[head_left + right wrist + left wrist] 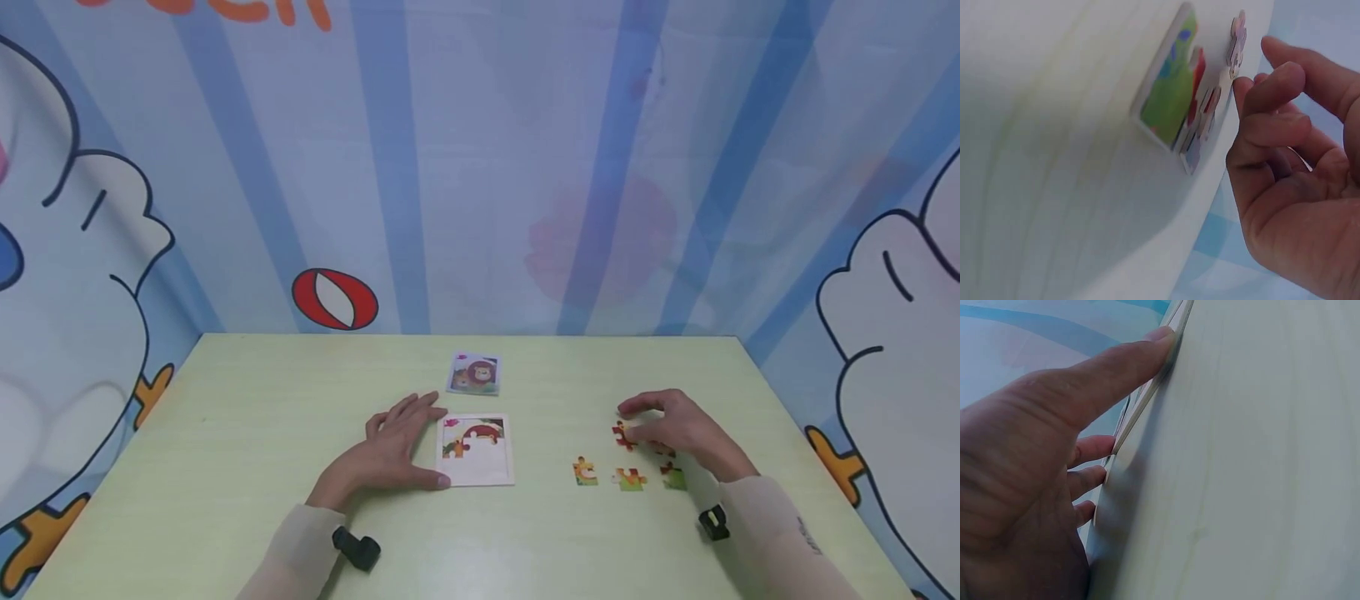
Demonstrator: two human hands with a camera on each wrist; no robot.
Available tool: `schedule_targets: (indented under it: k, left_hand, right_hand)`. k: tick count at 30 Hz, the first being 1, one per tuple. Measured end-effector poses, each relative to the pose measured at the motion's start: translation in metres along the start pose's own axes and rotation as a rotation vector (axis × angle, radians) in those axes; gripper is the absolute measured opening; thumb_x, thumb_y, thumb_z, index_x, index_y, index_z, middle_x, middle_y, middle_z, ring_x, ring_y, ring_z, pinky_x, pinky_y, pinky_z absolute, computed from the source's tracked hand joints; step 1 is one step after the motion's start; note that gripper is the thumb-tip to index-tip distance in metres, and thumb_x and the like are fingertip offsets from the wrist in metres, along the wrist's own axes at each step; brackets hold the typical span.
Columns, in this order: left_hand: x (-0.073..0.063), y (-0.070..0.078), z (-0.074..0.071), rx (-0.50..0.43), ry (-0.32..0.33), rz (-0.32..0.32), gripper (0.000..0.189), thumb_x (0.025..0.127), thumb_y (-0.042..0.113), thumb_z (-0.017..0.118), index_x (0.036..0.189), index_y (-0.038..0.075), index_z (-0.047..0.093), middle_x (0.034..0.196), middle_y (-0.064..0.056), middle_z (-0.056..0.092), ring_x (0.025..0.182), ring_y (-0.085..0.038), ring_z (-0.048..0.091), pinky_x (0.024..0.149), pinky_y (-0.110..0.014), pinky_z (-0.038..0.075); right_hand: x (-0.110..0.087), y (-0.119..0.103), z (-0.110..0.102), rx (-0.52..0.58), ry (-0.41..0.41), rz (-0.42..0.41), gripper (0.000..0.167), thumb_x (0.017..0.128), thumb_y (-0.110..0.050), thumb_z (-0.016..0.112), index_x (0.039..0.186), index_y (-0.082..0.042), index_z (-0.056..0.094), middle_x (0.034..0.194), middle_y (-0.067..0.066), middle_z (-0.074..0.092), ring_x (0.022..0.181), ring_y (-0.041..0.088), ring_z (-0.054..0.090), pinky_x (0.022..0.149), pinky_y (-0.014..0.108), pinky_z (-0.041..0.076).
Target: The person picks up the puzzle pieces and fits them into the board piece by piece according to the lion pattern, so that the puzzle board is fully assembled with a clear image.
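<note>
A white puzzle tray (491,469) lies at the table's middle, partly filled with lion-picture pieces. My left hand (397,446) lies flat beside its left edge, thumb at the lower left corner; in the left wrist view the thumb (1116,369) presses the tray's edge (1147,403). My right hand (667,425) hovers over the loose pieces at the right, fingers curled, pinching a red puzzle piece (621,434). The right wrist view shows the fingertips (1244,84) against a piece (1237,34), with a green piece (1169,94) beside it.
A lion reference card (474,374) lies behind the tray. Three loose pieces (585,472), (630,479), (672,477) sit in front of my right hand. The pale green table (225,433) ends at a cartoon-printed curtain (480,167) behind and at both sides.
</note>
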State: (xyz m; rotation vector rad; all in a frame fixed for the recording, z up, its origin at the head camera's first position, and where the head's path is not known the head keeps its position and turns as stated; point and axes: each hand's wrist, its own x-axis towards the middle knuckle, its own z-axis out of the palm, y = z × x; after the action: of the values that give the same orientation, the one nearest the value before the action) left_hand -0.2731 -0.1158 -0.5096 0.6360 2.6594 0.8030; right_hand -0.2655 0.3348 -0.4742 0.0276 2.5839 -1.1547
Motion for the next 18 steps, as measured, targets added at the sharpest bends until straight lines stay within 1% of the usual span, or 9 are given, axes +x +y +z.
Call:
schedule_targets:
  k: [3,5,7,11,18]
  left_hand:
    - [0.0003,-0.0008,-0.0001,-0.005,0.001,0.002,0.102,0.079,0.053,0.091,0.163,0.021,0.044,0.182,-0.003,0.021,0.171,-0.036,0.008,0.130,-0.073,0.010]
    - [0.0004,-0.0011,-0.0001,-0.007,0.004,0.005,0.102,0.079,0.053,0.091,0.163,0.021,0.044,0.182,-0.003,0.021,0.170,-0.036,0.009,0.130,-0.073,0.011]
    - [0.0007,-0.0012,0.0002,-0.005,0.005,0.008,0.102,0.079,0.053,0.091,0.163,0.021,0.044,0.182,-0.003,0.022,0.170,-0.035,0.009,0.130,-0.073,0.011]
    - [0.0011,-0.0010,0.0006,-0.001,0.007,0.011,0.102,0.079,0.053,0.092,0.163,0.021,0.044,0.182,-0.003,0.022,0.170,-0.035,0.010,0.130,-0.072,0.012]
    - [-0.0002,-0.0017,-0.0004,-0.004,0.007,0.017,0.102,0.079,0.053,0.091,0.163,0.021,0.043,0.182,-0.001,0.021,0.170,-0.035,0.009,0.129,-0.072,0.012]
  right_hand:
    - [0.0013,0.0002,0.0014,-0.062,0.004,-0.003,0.044,0.095,-0.015,0.080,0.138,-0.006,0.070,0.140,0.020,0.066,0.110,0.028,0.058,0.078,0.034,0.051]
    - [0.0029,0.0004,0.0028,-0.099,0.012,-0.006,0.047,0.093,-0.014,0.082,0.138,-0.007,0.070,0.137,0.018,0.068,0.114,0.029,0.057,0.079,0.033,0.051]
    - [0.0042,0.0007,0.0049,-0.108,0.017,-0.006,0.047,0.092,-0.013,0.083,0.138,-0.007,0.071,0.132,0.017,0.069,0.111,0.030,0.056,0.077,0.034,0.050]
    - [0.0055,0.0009,0.0080,-0.128,0.033,-0.009,0.044,0.091,-0.012,0.085,0.134,-0.008,0.074,0.121,0.011,0.071,0.108,0.027,0.056,0.078,0.033,0.048]
    - [0.0050,-0.0001,0.0084,-0.130,0.036,-0.039,0.039,0.091,-0.013,0.085,0.128,-0.005,0.076,0.116,0.013,0.071,0.101,0.026,0.058,0.076,0.034,0.049]
